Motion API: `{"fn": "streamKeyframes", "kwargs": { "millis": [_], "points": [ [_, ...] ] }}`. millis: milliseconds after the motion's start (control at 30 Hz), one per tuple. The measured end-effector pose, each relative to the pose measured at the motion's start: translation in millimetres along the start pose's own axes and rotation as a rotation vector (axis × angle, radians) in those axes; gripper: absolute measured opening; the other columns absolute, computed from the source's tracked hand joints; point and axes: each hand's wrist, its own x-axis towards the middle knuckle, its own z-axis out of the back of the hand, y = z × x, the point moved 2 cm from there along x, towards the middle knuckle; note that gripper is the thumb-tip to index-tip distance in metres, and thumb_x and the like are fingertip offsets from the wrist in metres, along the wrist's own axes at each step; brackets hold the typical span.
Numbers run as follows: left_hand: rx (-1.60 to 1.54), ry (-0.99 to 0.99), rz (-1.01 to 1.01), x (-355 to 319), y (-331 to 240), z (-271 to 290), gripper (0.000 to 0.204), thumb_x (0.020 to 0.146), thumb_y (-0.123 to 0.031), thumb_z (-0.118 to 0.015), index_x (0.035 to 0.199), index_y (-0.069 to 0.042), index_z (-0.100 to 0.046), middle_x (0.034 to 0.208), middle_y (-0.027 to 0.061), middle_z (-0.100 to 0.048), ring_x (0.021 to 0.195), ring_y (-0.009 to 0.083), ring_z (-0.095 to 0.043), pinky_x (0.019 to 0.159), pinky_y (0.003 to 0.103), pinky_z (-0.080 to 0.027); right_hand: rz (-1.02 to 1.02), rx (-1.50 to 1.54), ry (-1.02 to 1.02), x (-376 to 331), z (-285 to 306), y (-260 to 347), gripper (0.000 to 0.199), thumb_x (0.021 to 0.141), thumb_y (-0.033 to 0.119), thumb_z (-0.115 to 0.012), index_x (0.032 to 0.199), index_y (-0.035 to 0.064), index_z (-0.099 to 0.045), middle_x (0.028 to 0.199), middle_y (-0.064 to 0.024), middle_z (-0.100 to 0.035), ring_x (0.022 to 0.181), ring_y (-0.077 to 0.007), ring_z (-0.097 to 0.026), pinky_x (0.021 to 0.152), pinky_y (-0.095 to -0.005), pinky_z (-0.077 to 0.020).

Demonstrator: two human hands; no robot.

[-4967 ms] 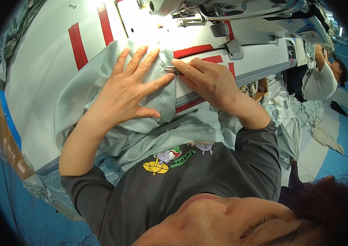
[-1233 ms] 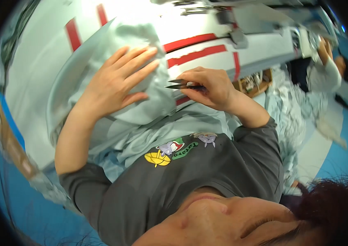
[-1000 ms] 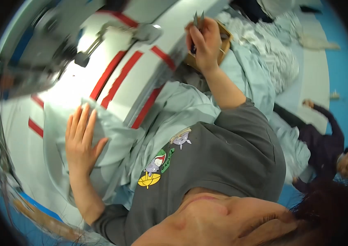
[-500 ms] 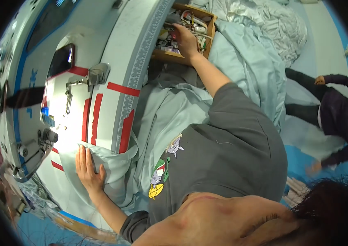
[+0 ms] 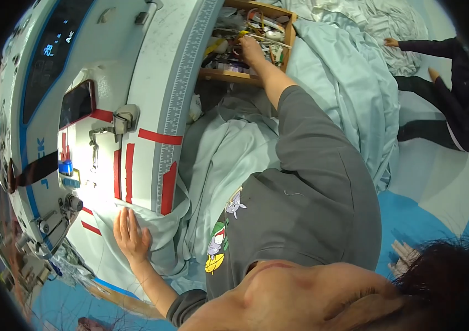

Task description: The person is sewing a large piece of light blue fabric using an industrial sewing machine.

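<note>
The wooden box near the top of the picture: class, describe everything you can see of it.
The wooden box is an open-topped, straight-sided container of light brown, wood-like boards. It is crowded with a jumble of small items, including a pale thin stick. It sits right of the table's ruler strip, with pale green cloth beside its right wall. The right hand is in it, among the contents; what the fingertips touch is unclear. Its bottom is hidden.

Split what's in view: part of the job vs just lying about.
Seemingly in use:
- pale green cloth, under left hand
- sewing machine, beside it
- wooden drawer, right hand in it

Seemingly lying about:
- dark phone-like slab
- small blue object
</note>
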Motion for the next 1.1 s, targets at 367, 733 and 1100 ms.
{"fn": "streamKeyframes", "kwargs": {
  "millis": [367, 733, 1100],
  "points": [
    [-0.024, -0.234, 1.003, 3, -2, -25, 0.038, 0.081, -0.028, -0.070, 0.107, -0.007, -0.054, 0.088, 0.0079, -0.054, 0.071, 0.0228, -0.055, 0.063, 0.034, -0.045, -0.004, -0.609, 0.384, 19, -32, -2, 0.018, 0.081, 0.019, -0.056, 0.090, 0.0095, -0.069, 0.090, -0.0166, -0.068, 0.087, -0.0323, -0.066, 0.070, -0.0452, -0.0515],
    [-1.213, -0.625, 1.153, -38, 40, -16, 0.020, 0.086, -0.010, -0.060, 0.104, -0.001, -0.055, 0.080, -0.0001, -0.059, 0.059, 0.0063, -0.051, 0.051, 0.021, -0.040, 0.140, -0.304, 0.522, -42, 142, 79, 0.021, 0.087, 0.020, -0.056, 0.088, 0.0002, -0.063, 0.083, -0.0174, -0.065, 0.075, -0.0356, -0.062, 0.070, -0.0413, -0.0492],
    [-1.500, -0.620, 1.062, -39, 31, -24, 0.019, 0.091, -0.017, -0.060, 0.101, -0.001, -0.064, 0.085, -0.0020, -0.062, 0.071, 0.0029, -0.053, 0.063, 0.019, -0.041, 0.676, 0.955, 0.731, -113, 158, 451, 0.037, 0.087, 0.000, -0.056, 0.124, 0.0059, -0.056, 0.084, -0.0075, -0.058, 0.071, -0.0181, -0.058, 0.064, -0.0271, -0.0461]
  ]
}}
